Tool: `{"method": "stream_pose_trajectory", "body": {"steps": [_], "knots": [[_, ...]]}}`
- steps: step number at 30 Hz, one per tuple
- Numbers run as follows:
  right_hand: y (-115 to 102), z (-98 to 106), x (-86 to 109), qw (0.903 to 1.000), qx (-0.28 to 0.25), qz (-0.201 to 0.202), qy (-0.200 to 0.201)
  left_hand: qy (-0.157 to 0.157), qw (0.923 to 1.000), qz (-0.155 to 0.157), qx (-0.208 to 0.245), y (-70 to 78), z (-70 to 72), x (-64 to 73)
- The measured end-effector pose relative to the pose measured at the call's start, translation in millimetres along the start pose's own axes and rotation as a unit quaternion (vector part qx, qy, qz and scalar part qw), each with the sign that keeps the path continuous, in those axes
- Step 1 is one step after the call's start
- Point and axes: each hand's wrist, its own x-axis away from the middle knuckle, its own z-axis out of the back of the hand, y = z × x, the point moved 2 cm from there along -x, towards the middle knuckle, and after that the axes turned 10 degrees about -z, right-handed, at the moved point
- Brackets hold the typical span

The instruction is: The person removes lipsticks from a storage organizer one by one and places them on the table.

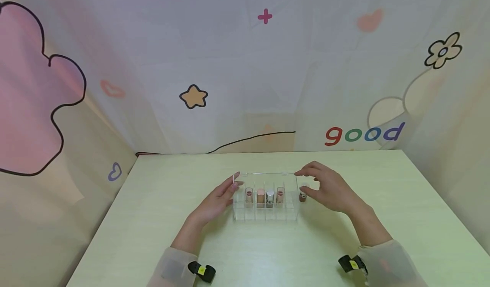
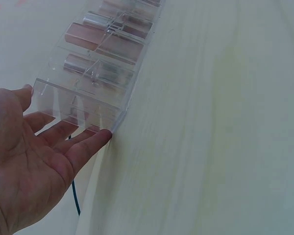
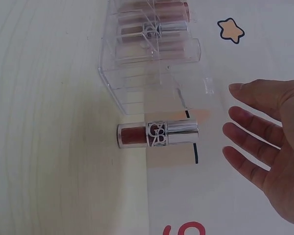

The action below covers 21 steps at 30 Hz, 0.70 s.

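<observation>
A clear acrylic lipstick organizer [image 1: 266, 214] stands on the table, with several lip gloss tubes [image 1: 260, 197] upright in one row of its compartments. My left hand [image 1: 214, 202] touches the organizer's left side; in the left wrist view its fairly straight fingers [image 2: 90, 147] lie against the side panel. Just right of the organizer, a single lip gloss [image 3: 134, 135] with a dark reddish-brown body and silver cap stands on the table. Around it reaches my right hand [image 1: 333, 189], fingers spread and relaxed. The right wrist view shows a gap between these fingers [image 3: 252, 139] and the silver cap.
The pale wooden table [image 1: 260, 253] ends at a printed curtain [image 1: 229, 66] behind and at both sides. A black camera strap sits on each wrist. A thin dark cable [image 2: 75, 196] shows beyond the table's edge in the left wrist view.
</observation>
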Motion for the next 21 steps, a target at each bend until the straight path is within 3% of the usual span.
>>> {"method": "stream_pose_trajectory", "body": {"steps": [21], "knots": [[-20.3, 4.4, 0.4, 0.9997, -0.007, 0.017, -0.016, -0.002, 1.0000, -0.003, -0.001, 4.2, 0.1, 1.4]]}}
